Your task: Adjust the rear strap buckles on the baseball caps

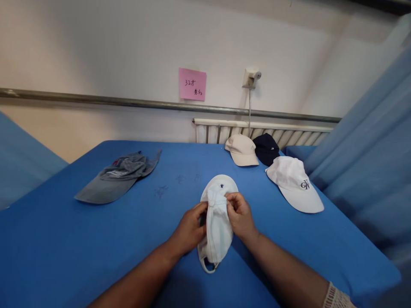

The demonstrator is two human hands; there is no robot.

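A pale, nearly white baseball cap (220,231) lies in front of me, its brim pointing away and its back strap toward me. A small dark emblem shows near the brim, and the crown looks partly flattened. My left hand (190,226) grips the cap's left side, thumb and fingers closed on the fabric. On the opposite side, my right hand (240,216) pinches the crown close to the brim. Some fingertips of both hands are hidden by the cloth.
The caps lie on a blue-covered table (154,248). A grey cap (118,175) is at left; a beige cap (242,149), a navy cap (266,148) and a white cap (293,182) are at right. Behind stands a radiator (221,132); a blue curtain (369,141) hangs at right.
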